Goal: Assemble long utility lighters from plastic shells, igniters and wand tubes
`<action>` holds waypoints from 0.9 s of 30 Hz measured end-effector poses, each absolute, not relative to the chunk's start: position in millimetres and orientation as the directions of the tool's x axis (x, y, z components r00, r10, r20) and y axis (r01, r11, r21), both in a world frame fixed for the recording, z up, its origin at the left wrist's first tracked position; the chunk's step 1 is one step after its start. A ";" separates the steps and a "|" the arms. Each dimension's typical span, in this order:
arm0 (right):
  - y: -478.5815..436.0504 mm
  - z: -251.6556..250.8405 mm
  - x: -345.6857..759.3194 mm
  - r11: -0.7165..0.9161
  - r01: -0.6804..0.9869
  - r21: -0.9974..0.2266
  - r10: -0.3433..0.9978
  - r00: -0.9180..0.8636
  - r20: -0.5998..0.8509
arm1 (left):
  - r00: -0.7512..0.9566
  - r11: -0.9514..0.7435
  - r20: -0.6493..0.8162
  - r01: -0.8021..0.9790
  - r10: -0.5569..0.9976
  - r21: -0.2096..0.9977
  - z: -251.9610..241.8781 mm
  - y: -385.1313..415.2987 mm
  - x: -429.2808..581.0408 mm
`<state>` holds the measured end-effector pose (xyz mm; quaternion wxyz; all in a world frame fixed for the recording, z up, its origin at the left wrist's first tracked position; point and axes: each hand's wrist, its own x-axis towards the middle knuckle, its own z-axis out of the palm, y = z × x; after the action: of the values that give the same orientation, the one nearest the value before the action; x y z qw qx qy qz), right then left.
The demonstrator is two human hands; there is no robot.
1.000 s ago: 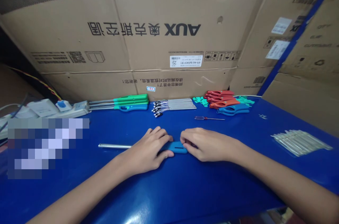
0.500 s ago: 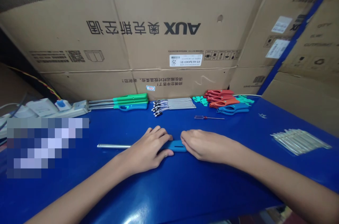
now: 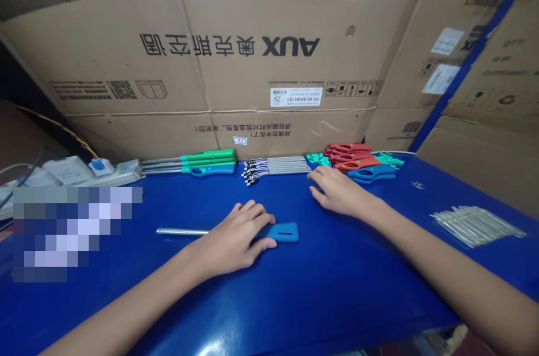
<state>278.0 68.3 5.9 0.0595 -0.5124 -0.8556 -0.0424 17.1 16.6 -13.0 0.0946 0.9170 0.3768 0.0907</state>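
My left hand (image 3: 242,235) is wrapped over a long-nosed lighter (image 3: 287,232) lying on the blue table. Its blue handle end with a dark slot sticks out on the right of my fingers, and its silver tube points left. Much of the handle's middle is hidden under the hand. My right hand (image 3: 339,190) hovers low over the table, up and to the right of the lighter, thumb and fingers apart. It covers the spot where a small screwdriver lay, which is out of sight. Just beyond its fingertips are silver tubes (image 3: 288,165) with wires and small green parts (image 3: 316,158).
Green and blue lighters (image 3: 208,160) lie at the back left beside a power strip (image 3: 122,174). Red, orange and blue handle shells (image 3: 351,156) are piled at the back right. Clear-looking thin sticks (image 3: 478,226) lie far right. A cardboard wall (image 3: 236,2) closes the back.
My right hand has let go of the lighter's handle end and moved up and right to where the screwdriver lay. My left hand stays on the lighter.
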 end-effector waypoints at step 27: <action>40.1 1.7 251.6 0.497 0.072 -0.865 0.800 -0.425 0.424 | 0.702 -0.700 0.077 0.684 0.708 0.204 -14.1 17.5 18.4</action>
<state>251.6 40.1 1.7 0.4482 -0.2947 -0.7400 0.4058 18.4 17.5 -14.1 0.0799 0.9190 0.3787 0.0749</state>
